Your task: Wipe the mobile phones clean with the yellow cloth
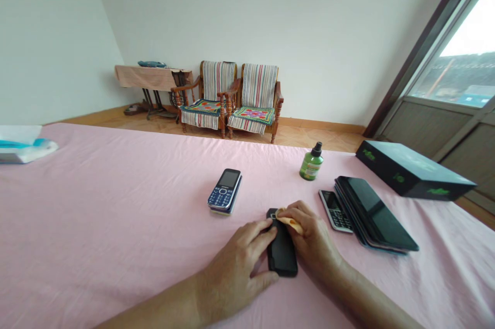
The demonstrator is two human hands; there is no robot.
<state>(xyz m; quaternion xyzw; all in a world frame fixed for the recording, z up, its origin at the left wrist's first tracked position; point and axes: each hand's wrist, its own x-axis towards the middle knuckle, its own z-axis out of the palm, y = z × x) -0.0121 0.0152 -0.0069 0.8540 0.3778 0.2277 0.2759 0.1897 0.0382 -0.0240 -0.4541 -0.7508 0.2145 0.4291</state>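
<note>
- Pink, softly creased fabric (pixel 116 205) is covering the surface across the lower frame.
- A wooden armchair (pixel 219 81) with turned legs and a striped cover is standing at upper centre.
- A black, sharp-edged box (pixel 406 166) is lying at the right; its green lettering is too small to read surely.
- The left hand (pixel 240 262) is resting against the phone, thumb and fingers apart.
- The right hand (pixel 313 239) is pinching the wiping cloth between closed fingers.
- Glossy, dark flat slabs (pixel 375 210) are lying stacked at lower right.
- A matte black phone (pixel 283 257) is lying at lower centre, between the hands.
- A blue-faced keypad phone (pixel 225 190) is lying on another flat piece, left of it.
- A green, round-shouldered bottle (pixel 311 165) is standing right of centre, its label illegible.
- A yellow wiping cloth (pixel 294 225) is touching the phone's upper end.
</note>
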